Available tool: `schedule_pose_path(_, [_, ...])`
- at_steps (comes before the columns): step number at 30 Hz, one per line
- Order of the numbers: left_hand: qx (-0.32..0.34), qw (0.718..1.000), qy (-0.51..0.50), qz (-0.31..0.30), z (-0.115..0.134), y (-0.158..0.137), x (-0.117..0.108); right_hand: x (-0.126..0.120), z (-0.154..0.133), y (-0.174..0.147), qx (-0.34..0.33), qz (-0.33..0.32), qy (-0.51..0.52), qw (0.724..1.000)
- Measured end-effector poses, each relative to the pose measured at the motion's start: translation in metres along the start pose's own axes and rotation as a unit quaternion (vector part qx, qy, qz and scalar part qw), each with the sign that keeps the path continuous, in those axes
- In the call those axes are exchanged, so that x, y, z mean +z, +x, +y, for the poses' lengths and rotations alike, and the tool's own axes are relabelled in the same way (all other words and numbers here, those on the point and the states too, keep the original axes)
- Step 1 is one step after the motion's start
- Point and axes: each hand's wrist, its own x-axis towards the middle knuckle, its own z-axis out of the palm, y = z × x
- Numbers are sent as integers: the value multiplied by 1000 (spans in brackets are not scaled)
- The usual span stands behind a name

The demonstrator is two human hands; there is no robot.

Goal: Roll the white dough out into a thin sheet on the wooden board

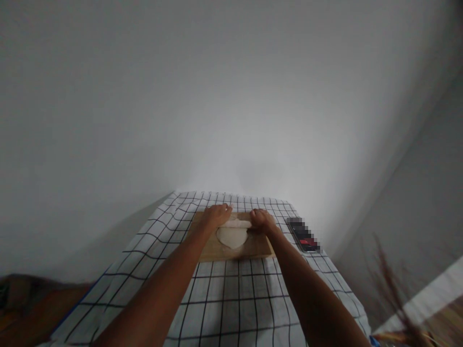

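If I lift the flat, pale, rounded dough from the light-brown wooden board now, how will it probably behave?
The dough would probably sag, because it looks thin. It may cling to the board, since it lies flat against it. The pale, cylindrical rolling pin might hold it back, as it seems to rest across the dough's far part.

Counter [238, 315] covered by a white tablecloth [213, 289], dark grid lines. Taking the wooden cutting board [258, 246] as centre: board lies flat on the cloth, which runs past it toward 12 and, more broadly, 6 o'clock. Cloth rippled around 9 to 10. At 3 o'clock, near the board, apart from it: flat dark device [302, 234], face pixelated, some red showing.
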Motion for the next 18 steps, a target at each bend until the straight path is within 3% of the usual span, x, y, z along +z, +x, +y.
schedule_pose_path(18, [51,998,40,3,15,-46,-23,3,-3,-30,34,49,55,997])
